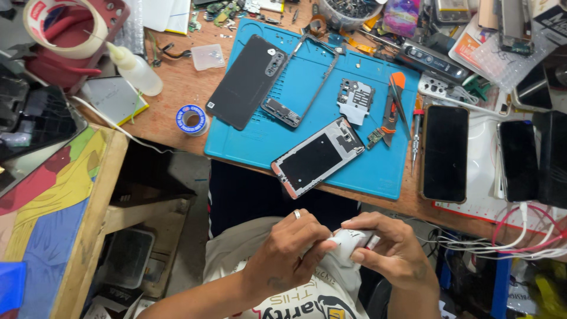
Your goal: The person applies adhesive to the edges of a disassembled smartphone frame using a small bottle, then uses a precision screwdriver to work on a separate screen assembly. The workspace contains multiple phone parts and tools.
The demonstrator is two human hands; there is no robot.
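at the bottom of the frame, we pinch a small white part [353,241] between both hands over our lap, below the desk edge. our left hand [287,248], a ring on one finger, closes its fingers onto the part's left end; our right hand [394,251] clamps thumb and fingers around its right end. what the part is, we cannot tell.

above the hands, a blue work mat [277,133] covers the middle of the wooden desk [171,112]. on it lie a dark phone back cover [246,81], a thin phone frame [307,77] beside it, an opened phone body [317,156] near the mat's lower edge, a grey metal shield [355,100] and orange-handled tools [393,109].

for containers, we see a clear round tub [348,13] at the top centre filled with small dark metal bits, a small clear square box [208,57] left of the mat whose contents are too small to tell, and a squeeze bottle [137,71] with pale liquid at upper left. a roll of blue-edged tape [192,120] sits below it. dark-screened phones [444,153] rest to the right of the mat.
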